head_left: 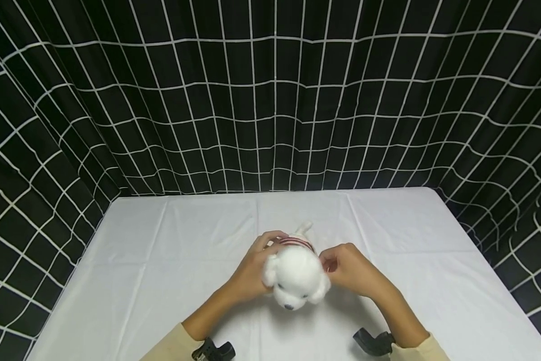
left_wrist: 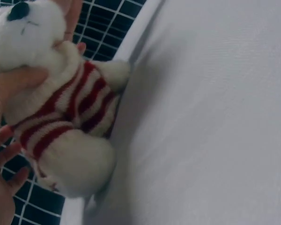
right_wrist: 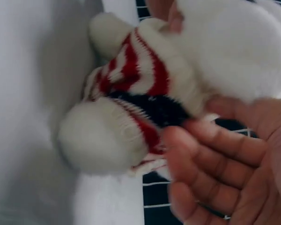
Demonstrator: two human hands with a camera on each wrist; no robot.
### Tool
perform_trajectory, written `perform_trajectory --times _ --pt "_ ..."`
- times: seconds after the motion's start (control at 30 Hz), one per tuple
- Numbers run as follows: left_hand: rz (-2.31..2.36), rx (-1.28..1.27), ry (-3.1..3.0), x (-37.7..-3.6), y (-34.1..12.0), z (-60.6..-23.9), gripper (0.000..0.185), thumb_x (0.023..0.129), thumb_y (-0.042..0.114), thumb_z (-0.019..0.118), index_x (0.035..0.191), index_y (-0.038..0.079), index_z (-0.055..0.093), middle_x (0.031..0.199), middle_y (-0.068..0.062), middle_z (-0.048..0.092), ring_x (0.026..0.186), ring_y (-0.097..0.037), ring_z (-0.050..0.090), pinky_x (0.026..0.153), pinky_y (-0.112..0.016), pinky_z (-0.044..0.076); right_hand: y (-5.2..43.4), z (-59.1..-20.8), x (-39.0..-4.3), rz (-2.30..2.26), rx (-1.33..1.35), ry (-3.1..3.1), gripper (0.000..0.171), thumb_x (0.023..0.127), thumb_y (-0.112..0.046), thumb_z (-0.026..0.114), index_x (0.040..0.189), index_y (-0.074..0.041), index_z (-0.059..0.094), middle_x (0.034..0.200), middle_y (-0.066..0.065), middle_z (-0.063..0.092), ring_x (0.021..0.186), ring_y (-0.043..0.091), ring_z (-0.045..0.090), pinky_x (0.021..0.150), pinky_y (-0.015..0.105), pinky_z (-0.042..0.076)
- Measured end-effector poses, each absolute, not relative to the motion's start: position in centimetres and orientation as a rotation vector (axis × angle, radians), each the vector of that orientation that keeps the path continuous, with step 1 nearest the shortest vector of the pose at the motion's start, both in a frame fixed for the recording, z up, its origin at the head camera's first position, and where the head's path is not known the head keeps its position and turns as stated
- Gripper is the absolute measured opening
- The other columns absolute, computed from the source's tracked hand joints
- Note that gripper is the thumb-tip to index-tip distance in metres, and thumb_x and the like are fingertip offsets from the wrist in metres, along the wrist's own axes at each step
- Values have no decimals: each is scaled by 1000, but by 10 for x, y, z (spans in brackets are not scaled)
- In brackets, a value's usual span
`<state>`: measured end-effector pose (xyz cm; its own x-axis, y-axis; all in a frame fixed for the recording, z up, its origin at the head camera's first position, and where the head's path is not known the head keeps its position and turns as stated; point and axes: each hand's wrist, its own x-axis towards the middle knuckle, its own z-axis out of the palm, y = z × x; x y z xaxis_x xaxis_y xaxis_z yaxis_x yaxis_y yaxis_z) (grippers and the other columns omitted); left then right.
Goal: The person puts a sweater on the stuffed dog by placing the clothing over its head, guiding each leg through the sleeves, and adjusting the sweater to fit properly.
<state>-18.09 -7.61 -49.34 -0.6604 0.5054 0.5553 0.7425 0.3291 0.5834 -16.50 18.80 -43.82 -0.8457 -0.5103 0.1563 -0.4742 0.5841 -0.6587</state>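
Observation:
A white plush dog [head_left: 295, 273] in a red-and-white striped knitted sweater [left_wrist: 68, 105] is held over the white table, its head toward me. My left hand [head_left: 252, 273] grips it round the side, the thumb [left_wrist: 25, 79] across the chest below the chin. On the other side is my right hand [head_left: 353, 268], its thumb and forefinger pinching at the sweater near the collar. The other fingers [right_wrist: 182, 197] of that hand are loosely bent beside the body. A dark blue patch [right_wrist: 152, 108] shows on the sweater in the right wrist view.
A white cloth [head_left: 184, 230] with fold creases covers the table. Black curtains [head_left: 275, 100] with a white grid surround its back and sides. Dark wrist-worn devices [head_left: 374, 342] show by both sleeves.

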Motion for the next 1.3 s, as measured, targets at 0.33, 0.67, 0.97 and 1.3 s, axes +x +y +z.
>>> perform_trajectory --times 0.33,0.67,0.97,1.3 --pt "-1109 -948 -2133 -179 -69 -495 48 69 23 87 115 16 73 136 -2 57 114 -19 57 86 -38 47 197 -445 -169 -1679 -725 2035 17 97 -6 64 103 9 70 91 7 75 83 15 70 79 29 55" --pt "-1012 -713 -2306 -173 -62 -497 56 61 6 88 114 9 71 123 -2 57 107 -19 61 85 -37 56 183 -460 -170 -1402 -864 2734 46 72 -1 86 115 -8 68 110 -2 68 100 15 62 81 36 54" --pt "-1017 -644 -2501 -160 -57 -480 54 73 3 84 123 9 64 108 -3 57 94 -16 57 83 -34 55 166 -484 -171 -1724 -915 2702 60 81 5 78 137 -9 61 154 10 44 144 31 36 115 26 30" --pt "-1149 -692 -2597 -162 -69 -460 48 73 1 80 120 7 70 99 -3 61 88 -16 58 77 -34 53 159 -488 -171 -1892 -836 2482 64 81 2 78 141 -2 57 159 15 37 149 35 29 116 22 26"
